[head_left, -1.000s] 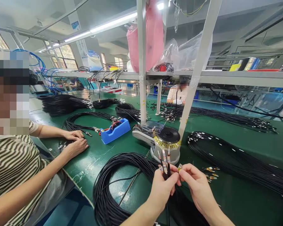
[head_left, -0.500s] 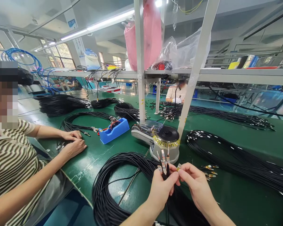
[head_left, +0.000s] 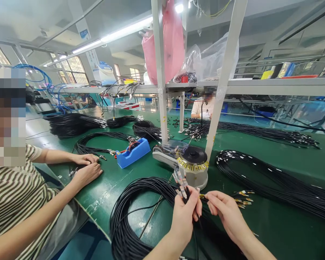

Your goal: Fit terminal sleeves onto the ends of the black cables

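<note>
My left hand (head_left: 184, 216) is closed around a bunch of black cables (head_left: 189, 193), whose bare silvery and coppery ends fan out above the fist. Just to its right, my right hand (head_left: 223, 207) pinches a small piece of yellow tape (head_left: 202, 196) at one cable end. The fingertips partly hide how the tape sits on that end. Behind both hands stands a round tape dispenser (head_left: 196, 175) with short yellow strips around its rim. A big coil of black cable (head_left: 121, 213) lies on the green table to the left of my hands.
Right of my hands lie yellow-tipped cable ends (head_left: 243, 198) and a long cable bundle (head_left: 260, 177). A blue tape holder (head_left: 132, 153) sits left of the dispenser. White posts (head_left: 223, 72) carry a shelf (head_left: 273, 87). A co-worker's hands (head_left: 88, 166) rest on cables at left.
My right hand has moved slightly right, away from the left, still pinching the yellow tape. The cable ends in my left hand have tilted to the left. The view has shifted a little.
</note>
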`<state>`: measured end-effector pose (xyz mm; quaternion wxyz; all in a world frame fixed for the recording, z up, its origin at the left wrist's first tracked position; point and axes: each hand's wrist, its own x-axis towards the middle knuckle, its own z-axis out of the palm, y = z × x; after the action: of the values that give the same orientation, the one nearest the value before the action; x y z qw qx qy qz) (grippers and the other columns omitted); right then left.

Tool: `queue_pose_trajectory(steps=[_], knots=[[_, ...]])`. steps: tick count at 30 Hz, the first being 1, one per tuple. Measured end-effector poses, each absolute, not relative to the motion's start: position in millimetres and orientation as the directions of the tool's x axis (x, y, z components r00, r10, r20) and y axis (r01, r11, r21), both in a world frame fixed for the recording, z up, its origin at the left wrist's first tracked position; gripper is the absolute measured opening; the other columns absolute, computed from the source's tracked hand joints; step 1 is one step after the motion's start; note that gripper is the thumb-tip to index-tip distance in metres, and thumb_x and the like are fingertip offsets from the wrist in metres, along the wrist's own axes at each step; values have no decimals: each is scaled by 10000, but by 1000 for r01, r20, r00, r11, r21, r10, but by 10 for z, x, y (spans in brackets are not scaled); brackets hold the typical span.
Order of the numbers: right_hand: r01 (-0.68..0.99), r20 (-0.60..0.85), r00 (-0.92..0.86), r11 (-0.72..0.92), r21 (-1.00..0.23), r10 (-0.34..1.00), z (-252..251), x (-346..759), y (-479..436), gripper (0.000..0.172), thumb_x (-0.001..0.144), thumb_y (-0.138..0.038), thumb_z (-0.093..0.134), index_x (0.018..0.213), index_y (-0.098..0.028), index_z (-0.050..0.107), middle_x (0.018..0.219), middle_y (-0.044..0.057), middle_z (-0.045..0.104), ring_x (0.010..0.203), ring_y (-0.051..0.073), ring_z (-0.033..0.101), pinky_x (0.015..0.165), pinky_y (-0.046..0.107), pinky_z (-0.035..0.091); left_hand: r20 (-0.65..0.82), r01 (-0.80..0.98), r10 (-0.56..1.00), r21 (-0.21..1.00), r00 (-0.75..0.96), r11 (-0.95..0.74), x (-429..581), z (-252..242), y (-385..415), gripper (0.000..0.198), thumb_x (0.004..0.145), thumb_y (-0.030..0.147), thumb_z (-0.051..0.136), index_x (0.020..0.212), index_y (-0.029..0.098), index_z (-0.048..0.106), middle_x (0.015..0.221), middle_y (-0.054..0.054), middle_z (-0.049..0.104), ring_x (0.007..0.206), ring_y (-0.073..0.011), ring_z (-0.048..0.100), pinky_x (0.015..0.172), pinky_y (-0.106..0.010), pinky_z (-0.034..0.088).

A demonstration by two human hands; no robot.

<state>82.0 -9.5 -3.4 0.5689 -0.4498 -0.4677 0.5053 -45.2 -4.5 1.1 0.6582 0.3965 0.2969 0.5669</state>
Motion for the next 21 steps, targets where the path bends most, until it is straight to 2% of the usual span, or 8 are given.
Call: queue_pose_trajectory(steps=[5,12,15,17,21], knots=[[-182,181,66,190,-965,981,91,863,-116,255,766,-394,626,865,-159,643,577,-5,503,580,172,446,564,288,374,29,-497,959,859,283,120,-433,36,-68,281,674,251,659,803,158,427,553,53,481,443,-45,397,399,-152,272],[-183,223,-58,209,-961,973,114,849,-126,170,785,-315,627,906,-196,636,849,40,596,787,204,508,721,304,403,23,-443,967,892,252,94,-433,54,-76,210,661,214,648,699,136,457,578,41,473,420,-32,364,383,-161,276],[-178,249,-71,234,-956,966,121,841,-117,112,796,-291,620,767,-183,630,749,13,559,719,183,490,662,280,395,27,-454,965,885,260,98,-434,55,-78,209,634,189,666,689,136,471,578,48,460,415,-30,357,384,-165,279],[-158,264,-67,251,-955,962,133,835,-120,178,804,-289,612,668,-175,596,660,-11,502,645,162,457,608,264,377,20,-460,968,882,252,101,-431,49,-80,208,627,186,674,680,134,480,565,51,455,413,-31,356,387,-167,276],[-131,274,-66,264,-955,959,143,814,-139,210,815,-299,602,652,-167,579,645,-13,483,626,157,444,591,260,374,34,-474,972,877,234,83,-422,30,-86,196,649,218,675,657,124,504,547,44,464,410,-26,340,398,-172,254]])
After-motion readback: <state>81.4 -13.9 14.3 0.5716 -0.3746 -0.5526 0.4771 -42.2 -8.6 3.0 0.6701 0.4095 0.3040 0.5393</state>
